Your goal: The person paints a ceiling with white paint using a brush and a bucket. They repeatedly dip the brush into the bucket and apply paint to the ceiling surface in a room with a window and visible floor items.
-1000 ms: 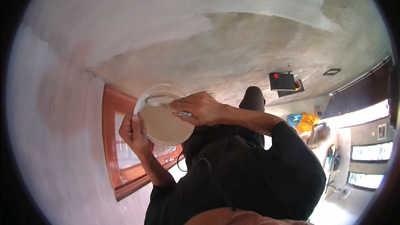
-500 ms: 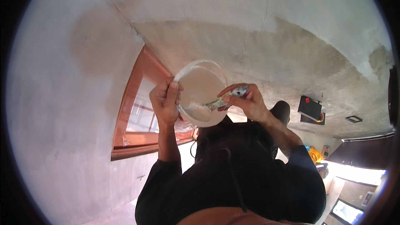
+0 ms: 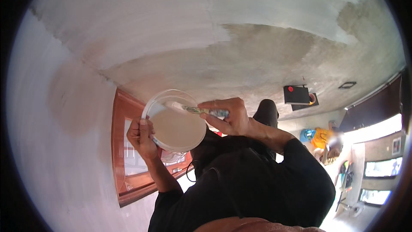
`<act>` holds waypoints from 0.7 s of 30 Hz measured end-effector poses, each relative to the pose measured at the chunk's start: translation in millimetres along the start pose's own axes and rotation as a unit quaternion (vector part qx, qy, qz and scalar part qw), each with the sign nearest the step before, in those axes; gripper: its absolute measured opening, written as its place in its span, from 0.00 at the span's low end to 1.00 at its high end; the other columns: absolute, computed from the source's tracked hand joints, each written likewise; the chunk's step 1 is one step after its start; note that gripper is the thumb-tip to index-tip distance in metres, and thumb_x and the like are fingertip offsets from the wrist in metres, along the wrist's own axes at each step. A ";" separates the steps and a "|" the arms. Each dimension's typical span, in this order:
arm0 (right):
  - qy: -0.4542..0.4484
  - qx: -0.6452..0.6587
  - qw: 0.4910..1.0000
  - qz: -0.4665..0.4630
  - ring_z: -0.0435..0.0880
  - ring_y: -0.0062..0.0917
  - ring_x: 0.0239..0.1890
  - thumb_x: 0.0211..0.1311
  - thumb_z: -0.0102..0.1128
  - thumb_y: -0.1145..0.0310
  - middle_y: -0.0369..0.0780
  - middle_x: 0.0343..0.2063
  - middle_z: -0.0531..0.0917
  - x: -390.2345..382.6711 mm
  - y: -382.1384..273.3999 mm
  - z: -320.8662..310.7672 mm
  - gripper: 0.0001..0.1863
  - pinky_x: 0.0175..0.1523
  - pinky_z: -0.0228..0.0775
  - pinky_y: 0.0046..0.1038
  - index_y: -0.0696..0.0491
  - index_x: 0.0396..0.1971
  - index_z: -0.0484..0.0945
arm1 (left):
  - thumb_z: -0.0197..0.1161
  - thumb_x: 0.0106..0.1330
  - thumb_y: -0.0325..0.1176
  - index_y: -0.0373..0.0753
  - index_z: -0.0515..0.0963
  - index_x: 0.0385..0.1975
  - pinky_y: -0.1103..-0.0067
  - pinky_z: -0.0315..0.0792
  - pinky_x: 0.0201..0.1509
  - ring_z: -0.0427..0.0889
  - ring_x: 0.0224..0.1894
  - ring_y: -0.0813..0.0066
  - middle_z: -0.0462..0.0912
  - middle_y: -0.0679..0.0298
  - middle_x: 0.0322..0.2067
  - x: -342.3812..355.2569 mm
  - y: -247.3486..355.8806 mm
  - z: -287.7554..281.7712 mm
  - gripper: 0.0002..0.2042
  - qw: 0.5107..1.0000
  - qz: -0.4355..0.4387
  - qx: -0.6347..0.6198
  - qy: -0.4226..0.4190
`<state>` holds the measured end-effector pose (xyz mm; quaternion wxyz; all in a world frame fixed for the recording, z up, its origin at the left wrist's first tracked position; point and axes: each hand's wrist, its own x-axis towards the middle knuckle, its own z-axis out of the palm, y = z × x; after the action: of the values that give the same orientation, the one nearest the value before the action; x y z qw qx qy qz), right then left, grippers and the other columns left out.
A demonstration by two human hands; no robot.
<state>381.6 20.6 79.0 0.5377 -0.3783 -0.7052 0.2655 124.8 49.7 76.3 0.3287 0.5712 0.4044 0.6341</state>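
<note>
My left hand (image 3: 143,137) is closed on the left rim of a round white plastic bucket (image 3: 182,149), which is tilted so its inside shows. Pale, cream-coloured paint (image 3: 178,129) fills much of the bottom. Over the bucket's right rim, my right hand (image 3: 231,116) grips a paintbrush (image 3: 194,109) by its paint-spattered handle. The brush points left, and its whitened bristles are against the far inner wall, above the paint. Fingers of the left hand behind the bucket are hidden.
Ahead is a wall (image 3: 266,47) with pale coated areas and darker bare-looking patches. A reddish wooden frame with panes (image 3: 121,146) stands left, behind the bucket. At the right are a small black wall shelf (image 3: 296,95) and a person in yellow and blue (image 3: 319,138) farther off.
The brush has come up from the paint at the bucket's near side to its far inner wall. Bucket and both hands sit farther left in view, and the view has turned.
</note>
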 end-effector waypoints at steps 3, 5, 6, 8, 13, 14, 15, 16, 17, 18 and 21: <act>-0.035 0.157 0.974 0.157 0.85 0.21 0.30 0.58 0.64 0.74 0.43 0.31 0.85 7.9 8.6 -0.1 0.10 0.35 0.77 0.22 0.62 0.38 0.81 | 0.52 0.70 0.32 0.39 0.67 0.18 0.75 0.65 0.56 0.58 0.18 0.87 0.63 0.72 0.13 5.0 -11.3 -6.6 0.15 0.999 0.019 -0.003 -0.037; -0.076 0.265 0.941 0.197 0.85 0.22 0.30 0.60 0.63 0.73 0.41 0.30 0.85 11.2 19.1 10.6 0.10 0.35 0.77 0.22 0.63 0.38 0.80 | 0.52 0.70 0.33 0.39 0.66 0.18 0.75 0.65 0.56 0.58 0.18 0.87 0.62 0.72 0.13 5.6 -11.1 -0.3 0.15 0.999 0.019 -0.002 -0.028; -0.097 0.319 0.918 0.214 0.85 0.22 0.30 0.60 0.63 0.73 0.41 0.30 0.85 12.5 24.0 16.1 0.10 0.35 0.77 0.22 0.63 0.37 0.80 | 0.52 0.70 0.33 0.39 0.66 0.18 0.75 0.66 0.56 0.58 0.18 0.87 0.62 0.72 0.13 5.2 -12.2 -0.2 0.15 1.000 0.011 0.000 -0.026; -0.106 0.369 0.896 0.222 0.85 0.22 0.29 0.59 0.63 0.72 0.42 0.28 0.84 11.0 30.5 27.8 0.10 0.34 0.77 0.22 0.64 0.36 0.80 | 0.52 0.70 0.33 0.39 0.67 0.18 0.75 0.66 0.55 0.59 0.18 0.87 0.62 0.72 0.12 7.0 -14.5 -2.8 0.15 1.000 -0.001 0.003 -0.026; -0.082 0.313 0.934 0.151 0.85 0.23 0.29 0.57 0.63 0.71 0.44 0.28 0.85 15.4 36.3 38.7 0.10 0.34 0.76 0.25 0.61 0.36 0.81 | 0.53 0.69 0.34 0.40 0.67 0.18 0.75 0.66 0.54 0.59 0.18 0.87 0.61 0.73 0.11 6.6 -12.8 -2.9 0.15 0.999 -0.001 -0.003 -0.037; -0.070 0.243 0.962 0.099 0.86 0.25 0.31 0.57 0.64 0.71 0.44 0.31 0.85 16.6 39.0 39.3 0.11 0.36 0.77 0.26 0.61 0.37 0.81 | 0.53 0.69 0.34 0.39 0.67 0.18 0.75 0.66 0.54 0.59 0.18 0.87 0.60 0.73 0.11 6.0 -13.2 -3.2 0.15 0.999 0.001 -0.006 -0.041; -0.057 0.170 0.983 0.046 0.86 0.26 0.34 0.57 0.65 0.71 0.44 0.34 0.85 17.6 43.2 39.9 0.11 0.37 0.79 0.26 0.61 0.38 0.81 | 0.53 0.69 0.34 0.39 0.67 0.18 0.75 0.66 0.54 0.59 0.18 0.87 0.60 0.73 0.11 5.6 -13.6 -3.7 0.15 0.999 0.005 0.000 -0.038; -0.043 0.094 0.995 -0.007 0.87 0.27 0.36 0.56 0.65 0.71 0.45 0.37 0.85 18.0 46.4 38.3 0.12 0.38 0.80 0.26 0.61 0.39 0.81 | 0.53 0.69 0.34 0.39 0.67 0.19 0.75 0.66 0.55 0.59 0.18 0.87 0.60 0.73 0.11 5.1 -14.4 -3.0 0.15 0.999 0.009 0.005 -0.036; -0.040 0.056 0.997 -0.047 0.86 0.29 0.36 0.56 0.66 0.71 0.45 0.37 0.85 18.2 48.0 35.4 0.12 0.39 0.80 0.27 0.60 0.40 0.81 | 0.53 0.69 0.34 0.39 0.67 0.19 0.74 0.65 0.55 0.58 0.18 0.87 0.60 0.73 0.11 4.9 -15.0 -2.4 0.14 0.999 0.012 0.010 -0.035; -0.037 0.018 0.995 -0.086 0.86 0.31 0.36 0.55 0.66 0.71 0.46 0.37 0.85 17.9 49.5 32.0 0.13 0.39 0.80 0.28 0.59 0.40 0.81 | 0.52 0.70 0.34 0.39 0.68 0.19 0.74 0.65 0.55 0.58 0.18 0.87 0.60 0.73 0.11 5.0 -15.3 -2.5 0.14 0.999 0.011 0.009 -0.033; 0.004 -0.089 0.979 -0.181 0.86 0.35 0.34 0.54 0.65 0.70 0.47 0.34 0.85 9.9 42.6 26.7 0.13 0.37 0.80 0.29 0.57 0.40 0.82 | 0.52 0.70 0.33 0.39 0.68 0.20 0.73 0.65 0.56 0.58 0.18 0.86 0.59 0.73 0.12 5.7 -14.6 0.3 0.13 1.000 0.017 0.000 -0.025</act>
<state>365.2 54.0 43.7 0.5436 -0.2922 -0.7807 0.0983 123.7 61.4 65.9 0.3280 0.5939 0.3862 0.6250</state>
